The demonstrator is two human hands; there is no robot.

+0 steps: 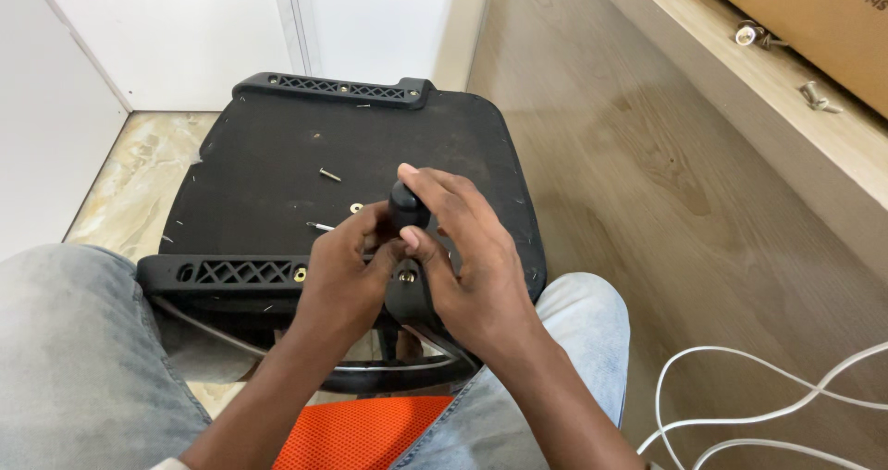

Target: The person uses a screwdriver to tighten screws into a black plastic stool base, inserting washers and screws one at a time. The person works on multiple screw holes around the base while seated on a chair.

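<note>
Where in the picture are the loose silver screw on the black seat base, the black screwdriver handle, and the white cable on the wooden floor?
loose silver screw [329, 174]: head view, mid-shaft.
black screwdriver handle [407, 204]: head view, rounded top.
white cable [740, 419]: head view, middle loop.

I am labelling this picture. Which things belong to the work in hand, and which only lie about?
In use: right hand and left hand on black screwdriver handle; chair seat underside; armrest bracket; loose screw.

Lying about: white cable, cardboard box, bolts on ledge.

Home or office room (furniture being assembled), wood-look floor [647, 183], white cupboard doors [185, 26], cardboard box [814, 26], loose white cable [768, 405]
</note>
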